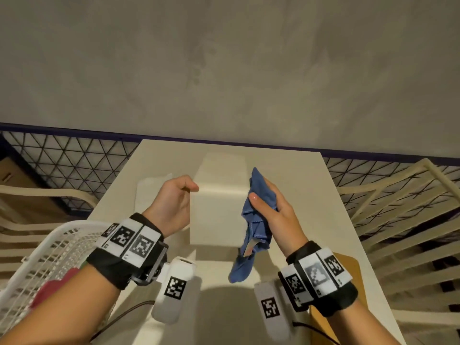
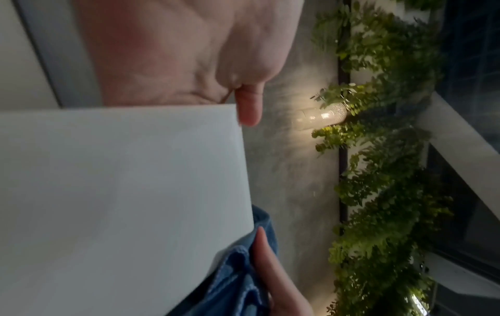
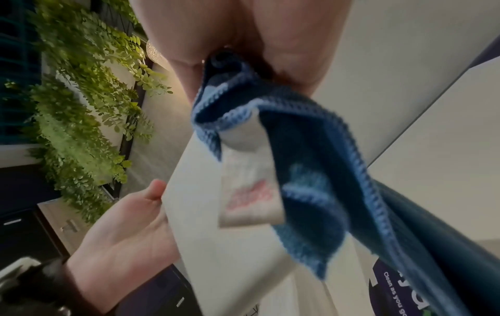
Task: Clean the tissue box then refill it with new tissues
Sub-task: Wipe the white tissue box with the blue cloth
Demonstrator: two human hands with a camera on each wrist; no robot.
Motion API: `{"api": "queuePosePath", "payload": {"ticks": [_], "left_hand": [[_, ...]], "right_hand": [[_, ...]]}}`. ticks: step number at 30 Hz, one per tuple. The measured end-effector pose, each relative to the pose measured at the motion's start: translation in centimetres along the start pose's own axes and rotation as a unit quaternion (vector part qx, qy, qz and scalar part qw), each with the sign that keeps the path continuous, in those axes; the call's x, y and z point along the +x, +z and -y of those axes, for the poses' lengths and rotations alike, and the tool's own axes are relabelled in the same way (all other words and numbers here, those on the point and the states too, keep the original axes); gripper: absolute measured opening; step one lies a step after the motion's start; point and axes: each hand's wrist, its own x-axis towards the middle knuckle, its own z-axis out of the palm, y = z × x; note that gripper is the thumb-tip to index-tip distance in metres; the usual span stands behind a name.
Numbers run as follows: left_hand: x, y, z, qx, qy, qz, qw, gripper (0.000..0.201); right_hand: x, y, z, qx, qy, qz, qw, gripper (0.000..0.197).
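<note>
While still at the cleaning part: tissue box (image 1: 216, 215) up off the table (image 1: 336, 220), left hand (image 1: 174, 202) holding its left side, right hand (image 1: 271, 210) squeezing a blue cloth (image 1: 258, 220) against its right side. Maybe new tissues (image 1: 146, 192) left of the box, blurry. Refilling not begun.

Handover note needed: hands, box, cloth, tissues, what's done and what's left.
Left hand: grips the left side of the white tissue box, held up above the table.
Right hand: holds the blue cloth against the box's right side; the cloth's loose end hangs below.
A white pack, probably the new tissues, lies on the table behind the left hand.
Done: wiping is under way; how much is clean cannot be told.
Left: finish wiping, put the cloth down, refill the box.
</note>
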Motion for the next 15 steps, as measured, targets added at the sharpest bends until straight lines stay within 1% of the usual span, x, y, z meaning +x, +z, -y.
{"api": "queuePosePath", "payload": {"ticks": [1, 3, 5, 6, 7, 8, 9, 10, 11, 12, 13, 14, 15], "left_hand": [[0.2, -0.2, 0.1, 0.009, 0.005, 0.002, 1.0, 0.04], [0.3, -0.1, 0.4, 0.037, 0.021, 0.019, 0.999, 0.051], [0.1, 0.0, 0.9, 0.09, 0.034, 0.049, 0.994, 0.065], [-0.1, -0.1, 1.1, 0.124, 0.037, 0.067, 0.989, 0.074], [-0.2, -0.2, 1.5, 0.161, 0.04, 0.083, 0.983, 0.082], [-0.2, -0.4, 1.8, 0.194, 0.037, 0.103, 0.975, 0.087], [-0.2, -0.4, 1.9, 0.217, 0.03, 0.125, 0.968, 0.089], [-0.2, -0.5, 1.9, 0.215, 0.027, 0.149, 0.965, 0.089], [-0.1, -0.3, 1.6, 0.176, 0.021, 0.166, 0.97, 0.087], [0.0, 0.1, 1.2, 0.107, 0.016, 0.181, 0.978, 0.08], [0.0, 0.8, 0.8, 0.05, 0.018, 0.183, 0.982, 0.066], [0.1, 1.6, 0.5, 0.035, 0.016, 0.172, 0.984, 0.045], [0.3, 2.4, 0.4, 0.058, 0.01, 0.136, 0.989, 0.033]], "right_hand": [[0.1, -0.1, 0.0, 0.014, 0.002, -0.003, 1.0, 0.044], [0.4, -0.2, 0.2, 0.022, 0.006, -0.014, 1.0, 0.046], [0.8, -0.5, 0.5, 0.027, 0.016, -0.036, 0.999, 0.045], [0.9, -0.7, 0.8, 0.033, 0.022, -0.044, 0.998, 0.048], [1.0, -1.0, 0.9, 0.042, 0.029, -0.049, 0.998, 0.056], [1.0, -1.4, 1.0, 0.05, 0.034, -0.047, 0.997, 0.066], [0.8, -1.7, 0.9, 0.057, 0.036, -0.041, 0.997, 0.072], [0.6, -2.0, 0.9, 0.059, 0.033, -0.035, 0.997, 0.068], [0.3, -2.3, 0.8, 0.06, 0.031, -0.028, 0.997, 0.059], [0.0, -2.4, 0.6, 0.063, 0.03, -0.02, 0.997, 0.05], [-0.3, -2.4, 0.3, 0.068, 0.033, -0.012, 0.997, 0.043], [-0.4, -2.2, -0.2, 0.074, 0.04, -0.007, 0.996, 0.038], [-0.5, -2.0, -0.7, 0.074, 0.048, -0.004, 0.996, 0.035]]}}
